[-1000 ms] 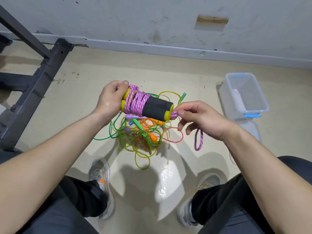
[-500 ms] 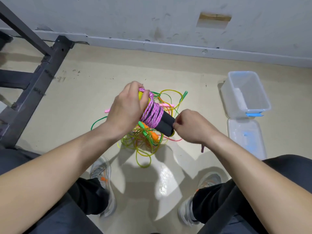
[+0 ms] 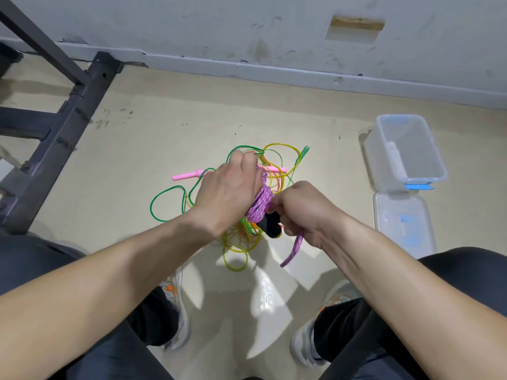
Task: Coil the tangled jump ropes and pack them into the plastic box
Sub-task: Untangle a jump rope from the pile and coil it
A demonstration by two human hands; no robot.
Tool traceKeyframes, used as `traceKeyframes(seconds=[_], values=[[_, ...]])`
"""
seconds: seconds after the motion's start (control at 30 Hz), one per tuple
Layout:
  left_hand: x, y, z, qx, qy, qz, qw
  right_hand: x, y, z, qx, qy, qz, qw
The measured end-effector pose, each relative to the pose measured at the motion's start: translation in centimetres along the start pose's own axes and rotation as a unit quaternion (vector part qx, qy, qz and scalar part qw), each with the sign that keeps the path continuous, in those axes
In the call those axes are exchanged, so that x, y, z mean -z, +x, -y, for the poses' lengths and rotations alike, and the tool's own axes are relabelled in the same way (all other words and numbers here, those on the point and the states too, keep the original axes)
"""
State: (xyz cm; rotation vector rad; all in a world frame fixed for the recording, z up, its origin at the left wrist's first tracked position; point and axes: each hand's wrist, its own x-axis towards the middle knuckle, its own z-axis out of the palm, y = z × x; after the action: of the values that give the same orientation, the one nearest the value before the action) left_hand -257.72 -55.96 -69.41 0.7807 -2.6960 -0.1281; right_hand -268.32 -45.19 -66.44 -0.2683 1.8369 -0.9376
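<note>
Head cam: left hand tight round pink rope coil, right hand tight on loose end

A dark metal frame is seen at left on the scuffed beige floor, which is bordered by a baseboard beneath a stained grey wall.

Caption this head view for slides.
Left hand holds black handles wound with pink rope; right hand pinches its end above tangled ropes, box nearby.
</note>
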Motion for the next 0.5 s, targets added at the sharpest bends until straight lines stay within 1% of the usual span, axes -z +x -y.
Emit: traceKeyframes(seconds=[0.07, 0.13, 0.2, 0.23, 0.27, 0.3, 0.37, 0.43, 0.47, 0.5], values=[[0.0, 0.2, 0.2, 0.008, -0.011, 0.009, 1.0, 0.0, -0.4, -0.2, 0.008, 0.015, 0.011, 1.0], [0.1, 0.8, 0.7, 0.056, -0.057, 0.028, 0.996, 0.7, -0.5, -0.1, 0.049, -0.003, 0.0, 0.999], [0.3, 1.5, 1.7, 0.118, -0.124, 0.046, 0.984, 1.9, -0.5, 0.3, 0.118, -0.109, -0.023, 0.987], [0.5, 1.7, 2.1, 0.137, -0.148, 0.05, 0.978, 2.5, -0.7, 0.6, 0.144, -0.15, -0.03, 0.978], [0.6, 1.8, 2.1, 0.144, -0.16, 0.053, 0.975, 3.0, -0.9, 0.8, 0.155, -0.151, -0.018, 0.976], [0.9, 1.8, 2.0, 0.147, -0.168, 0.059, 0.973, 3.2, -1.3, 1.0, 0.154, -0.115, 0.022, 0.981], [1.0, 1.7, 1.3, 0.146, -0.197, 0.073, 0.967, 3.4, -2.1, 1.4, 0.125, -0.005, 0.142, 0.982], [1.0, 1.6, 0.3, 0.156, -0.253, 0.089, 0.951, 3.9, -2.1, 1.4, 0.066, 0.07, 0.262, 0.96], [1.0, 1.5, -0.2, 0.17, -0.294, 0.088, 0.937, 4.4, -1.7, 1.3, 0.047, 0.094, 0.309, 0.945], [1.1, 1.5, -0.6, 0.186, -0.328, 0.088, 0.922, 4.8, -1.5, 1.5, 0.045, 0.105, 0.348, 0.931]])
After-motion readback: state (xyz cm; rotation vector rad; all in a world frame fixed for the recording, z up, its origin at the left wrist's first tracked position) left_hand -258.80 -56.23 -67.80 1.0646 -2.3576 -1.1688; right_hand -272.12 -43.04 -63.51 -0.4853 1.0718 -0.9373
